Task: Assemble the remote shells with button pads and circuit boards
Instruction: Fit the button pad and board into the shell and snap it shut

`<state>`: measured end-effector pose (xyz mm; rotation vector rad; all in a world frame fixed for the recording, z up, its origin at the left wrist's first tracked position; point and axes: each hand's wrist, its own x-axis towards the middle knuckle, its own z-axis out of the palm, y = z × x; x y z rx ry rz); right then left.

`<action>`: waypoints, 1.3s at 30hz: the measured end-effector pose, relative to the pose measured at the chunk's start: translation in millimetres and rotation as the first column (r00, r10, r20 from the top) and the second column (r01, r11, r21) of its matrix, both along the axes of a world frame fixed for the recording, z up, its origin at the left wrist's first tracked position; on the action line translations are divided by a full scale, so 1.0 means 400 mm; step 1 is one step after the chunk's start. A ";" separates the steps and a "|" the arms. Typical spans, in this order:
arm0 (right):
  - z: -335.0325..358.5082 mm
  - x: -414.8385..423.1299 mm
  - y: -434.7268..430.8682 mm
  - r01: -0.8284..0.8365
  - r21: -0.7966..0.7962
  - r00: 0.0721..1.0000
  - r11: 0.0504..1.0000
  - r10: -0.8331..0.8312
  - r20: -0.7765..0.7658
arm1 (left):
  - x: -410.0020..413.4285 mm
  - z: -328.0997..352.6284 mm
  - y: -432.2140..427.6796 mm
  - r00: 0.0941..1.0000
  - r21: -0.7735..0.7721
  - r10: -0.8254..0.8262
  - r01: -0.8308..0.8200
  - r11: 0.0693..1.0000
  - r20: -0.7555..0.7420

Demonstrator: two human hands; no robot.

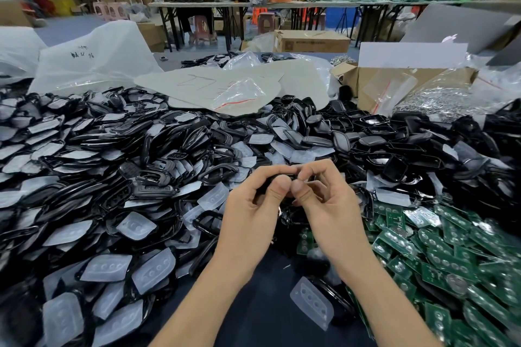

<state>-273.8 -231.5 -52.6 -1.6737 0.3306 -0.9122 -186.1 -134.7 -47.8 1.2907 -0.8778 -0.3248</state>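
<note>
Both hands meet above the middle of the worktop, a little in from its near edge, with one black remote shell [282,176] pinched between them. The left hand [253,205] and the right hand [327,200] each close their grip on it, forefingers curled over the top and thumb tips almost touching underneath. Only slivers of the shell show. Its long axis seems to run from left to right, one end in each hand. Whether a pad or board already sits inside cannot be told.

The next part to fetch decides which hand lets go. The green circuit boards [439,251] are heaped toward the near right corner, closer to the right hand. A loose clear button pad [311,306] lies on the bare dark worktop [262,304] just below the right forearm, also on that side. The mixed heap of shells and pads [127,166] spreads to the left edge, within the left hand's reach. Likely the left keeps the shell while the right reaches.
</note>
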 end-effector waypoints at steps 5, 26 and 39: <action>0.007 0.003 -0.018 -0.059 0.169 0.997 0.984 0.050 0.060 | 0.006 -0.015 -0.005 0.999 0.071 0.018 -0.015 0.997 -0.045; -0.010 0.006 -0.027 -0.099 0.342 0.995 0.934 0.084 0.057 | 0.014 -0.017 -0.009 0.998 0.086 0.029 -0.023 0.996 -0.064; 0.001 0.009 -0.010 -0.024 0.234 1.000 0.972 0.027 -0.008 | 0.011 -0.007 -0.011 0.996 -0.004 -0.009 0.009 1.000 -0.090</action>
